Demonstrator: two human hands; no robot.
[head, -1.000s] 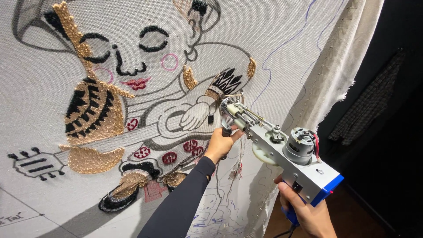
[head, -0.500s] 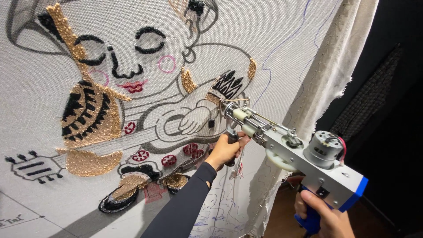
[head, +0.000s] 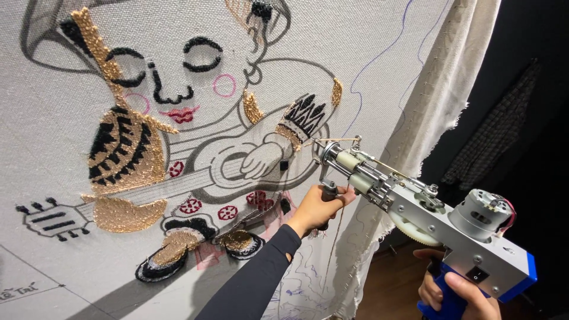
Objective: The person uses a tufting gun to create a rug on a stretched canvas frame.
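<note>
A silver and blue tufting gun [head: 427, 216] points its needle tip at a stretched white cloth [head: 367, 53]. My left hand [head: 320, 207], in a black sleeve, grips the gun's black front handle. My right hand [head: 453, 293] is wrapped around the blue rear grip at the lower right. The cloth carries a partly tufted drawing of a figure with a guitar [head: 195, 172], filled in gold, black and red yarn. The needle tip sits just right of the figure's tufted cuff, close to the cloth.
The cloth's frayed edge [head: 438, 106] hangs down on the right, with a dark room and a wooden floor [head: 394, 284] beyond it. Blue pen lines [head: 379, 56] run across bare cloth above the gun.
The gun and both hands have drifted slightly right and down along the cloth. The view has shifted so the tufted figure sits higher and further left.
</note>
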